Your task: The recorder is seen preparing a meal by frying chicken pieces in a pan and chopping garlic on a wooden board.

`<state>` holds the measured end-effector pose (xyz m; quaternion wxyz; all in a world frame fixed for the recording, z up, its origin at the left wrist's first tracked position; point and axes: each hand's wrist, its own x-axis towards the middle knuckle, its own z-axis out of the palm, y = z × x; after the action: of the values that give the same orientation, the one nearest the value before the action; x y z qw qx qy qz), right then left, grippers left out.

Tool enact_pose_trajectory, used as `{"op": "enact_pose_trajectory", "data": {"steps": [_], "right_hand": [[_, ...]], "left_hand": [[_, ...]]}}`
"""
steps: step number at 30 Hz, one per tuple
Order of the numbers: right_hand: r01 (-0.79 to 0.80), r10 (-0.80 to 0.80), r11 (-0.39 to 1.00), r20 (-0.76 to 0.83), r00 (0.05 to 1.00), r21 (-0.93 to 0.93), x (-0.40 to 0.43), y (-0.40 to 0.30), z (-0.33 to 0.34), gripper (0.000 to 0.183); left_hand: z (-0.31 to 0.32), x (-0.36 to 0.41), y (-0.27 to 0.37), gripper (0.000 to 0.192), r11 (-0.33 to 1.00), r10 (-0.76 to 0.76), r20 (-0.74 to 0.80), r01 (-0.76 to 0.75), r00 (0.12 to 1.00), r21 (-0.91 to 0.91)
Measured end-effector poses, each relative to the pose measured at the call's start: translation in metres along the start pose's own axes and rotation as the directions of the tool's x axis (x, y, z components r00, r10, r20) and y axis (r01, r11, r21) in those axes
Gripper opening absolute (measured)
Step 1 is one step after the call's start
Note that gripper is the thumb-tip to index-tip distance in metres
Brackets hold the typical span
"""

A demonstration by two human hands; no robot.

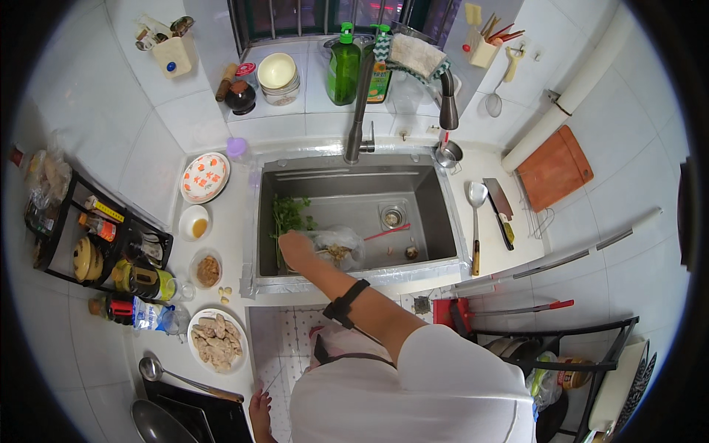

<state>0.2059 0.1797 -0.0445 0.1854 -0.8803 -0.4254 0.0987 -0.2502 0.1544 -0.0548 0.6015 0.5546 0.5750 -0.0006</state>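
Note:
My right hand [296, 250] reaches over the left front part of the steel sink [354, 188], beside a bunch of leafy green herbs [291, 213]. What its fingers touch is hidden beneath the hand. Just right of it lies a clear plastic bag [340, 246] with brownish contents. A red strip [388, 231] rests on the sink floor near the drain strainer [393, 216], with a small round dark item [411, 252] beyond. My left hand [260, 407] hangs low by the counter's edge, near the ladle handle, its fingers slightly curled and apart, holding nothing visible.
Left counter: a plate of pale meat pieces [217, 340], a bowl of brown food [206, 269], a bowl with yellow liquid [195, 223], bottles and a ladle [188, 380]. Right counter: a spatula [476, 221] and a cleaver [499, 207]. The faucet [357, 116] rises behind the sink.

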Motion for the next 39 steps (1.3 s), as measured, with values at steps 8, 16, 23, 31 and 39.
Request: {"op": "enact_pose_trajectory", "data": {"steps": [8,16,23,31,39], "right_hand": [[0.334,-0.369,0.890,0.060,0.927,0.311,-0.036,-0.064,-0.036,0.014],[0.326,-0.611,0.635,0.198,0.767,0.700,-0.154,-0.208,-0.018,0.012],[0.237,-0.850,0.442,0.319,0.419,0.865,-0.286,-0.412,0.057,0.018],[0.833,-0.861,0.494,0.276,0.428,0.249,-0.352,-0.505,0.134,0.014],[0.885,-0.845,0.386,-0.284,0.452,0.260,-0.340,-0.477,0.066,0.023]], "left_hand": [[-0.029,-0.082,-0.073,0.033,0.986,0.166,-0.136,-0.165,0.977,0.017],[-0.029,-0.225,-0.189,0.026,0.803,-0.063,-0.484,-0.244,0.873,-0.544],[-0.053,-0.289,-0.213,0.039,0.135,-0.117,-0.599,-0.585,0.792,-0.800],[-0.057,-0.304,-0.225,0.035,0.161,0.046,-0.603,-0.602,0.796,-0.782],[-0.059,-0.309,-0.217,0.034,0.235,0.019,-0.596,-0.583,0.803,-0.778]]}}
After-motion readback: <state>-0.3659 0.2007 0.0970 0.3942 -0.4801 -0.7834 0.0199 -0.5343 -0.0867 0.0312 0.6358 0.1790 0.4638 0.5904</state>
